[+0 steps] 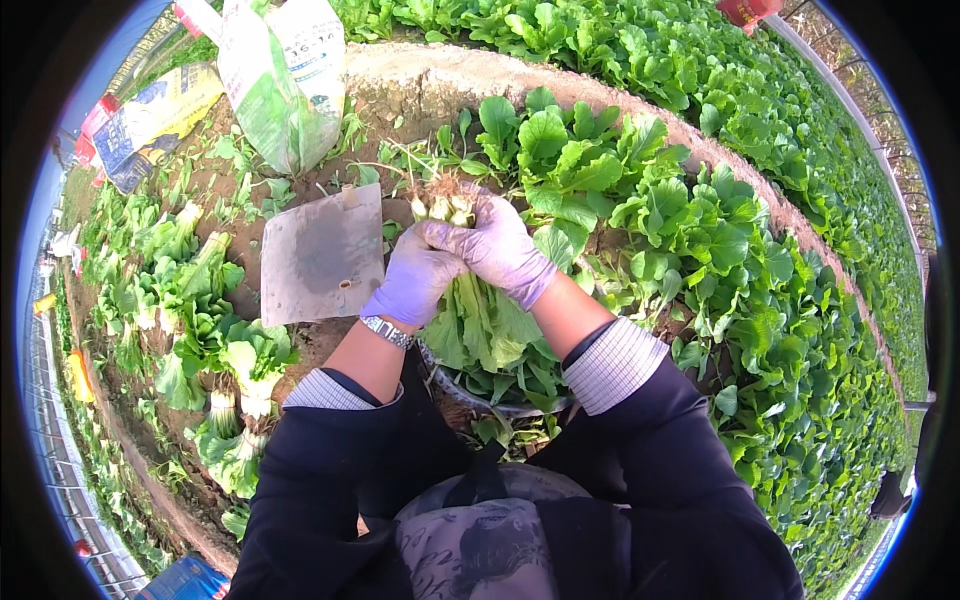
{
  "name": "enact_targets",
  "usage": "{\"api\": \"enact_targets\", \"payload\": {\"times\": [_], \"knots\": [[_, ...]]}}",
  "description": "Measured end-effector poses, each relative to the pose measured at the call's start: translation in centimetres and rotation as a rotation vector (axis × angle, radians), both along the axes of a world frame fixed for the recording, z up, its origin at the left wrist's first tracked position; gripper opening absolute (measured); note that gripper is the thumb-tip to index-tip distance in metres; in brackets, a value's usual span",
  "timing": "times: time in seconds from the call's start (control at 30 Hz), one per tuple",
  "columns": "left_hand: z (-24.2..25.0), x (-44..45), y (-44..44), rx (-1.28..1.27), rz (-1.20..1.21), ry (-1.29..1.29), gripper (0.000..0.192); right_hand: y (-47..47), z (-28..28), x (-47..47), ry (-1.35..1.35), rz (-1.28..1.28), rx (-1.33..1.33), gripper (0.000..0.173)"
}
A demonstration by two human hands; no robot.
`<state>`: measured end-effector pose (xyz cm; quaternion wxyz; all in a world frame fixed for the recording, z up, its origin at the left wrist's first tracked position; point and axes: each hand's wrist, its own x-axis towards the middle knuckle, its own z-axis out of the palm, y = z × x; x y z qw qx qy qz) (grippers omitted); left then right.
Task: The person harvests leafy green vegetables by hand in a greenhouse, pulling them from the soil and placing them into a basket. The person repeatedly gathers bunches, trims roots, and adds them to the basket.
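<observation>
Both hands wear thin purple gloves and close around one bunch of leafy greens (487,319), roots pointing away from me. My left hand (420,268) grips the stems from the left, below the pale root ends (442,208). From the right, my right hand (506,244) wraps the same bunch, its thumb lying across toward the left hand. The leaves hang down over a round basin (457,390) that holds loose green leaves. Left of my hands a flat, soil-stained square board (322,259) lies on the ground. The stems inside my grip are hidden.
Several bundled greens (255,382) lie on the soil at left. Growing leafy plants (697,225) fill the right side. A soil ridge (480,67) curves behind them. A white-and-green plastic sack (289,97) stands at the back left, beside a yellow-and-blue bag (161,112).
</observation>
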<state>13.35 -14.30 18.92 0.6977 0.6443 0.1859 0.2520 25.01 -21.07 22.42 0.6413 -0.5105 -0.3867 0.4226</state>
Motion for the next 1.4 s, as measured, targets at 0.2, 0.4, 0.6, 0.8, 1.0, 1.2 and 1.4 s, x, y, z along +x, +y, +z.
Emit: {"api": "enact_targets", "payload": {"times": [0.2,0.4,0.6,0.8,1.0,1.2,1.4], "knots": [[3.2,-1.1,0.9,-0.247,-0.136,0.028,0.041,1.7,1.1,-0.7,0.154,0.088,-0.038,0.053],[3.0,-1.6,0.9,-0.265,0.046,0.078,0.041,3.9,1.7,-1.0,-0.235,0.178,0.168,0.053],[1.5,-2.4,2.0,-0.318,0.148,0.085,0.056,7.0,-1.0,-1.6,-0.064,0.287,0.019,0.018],[2.1,-3.0,4.2,-0.598,0.330,0.029,0.048,11.9,-2.2,0.3,-0.159,0.383,0.283,0.043],[6.1,-3.4,6.3,-0.410,0.477,0.060,0.041,19.3,-16.4,8.6,-1.757,0.902,-0.879,0.043],[5.0,-3.2,8.6,-0.425,0.428,0.068,0.040,22.7,-26.0,16.2,-2.568,0.653,-1.194,0.058],[4.0,-3.0,9.7,-0.558,0.496,0.225,0.053,23.9,-30.2,21.3,-2.406,0.930,-1.224,0.044]]}}
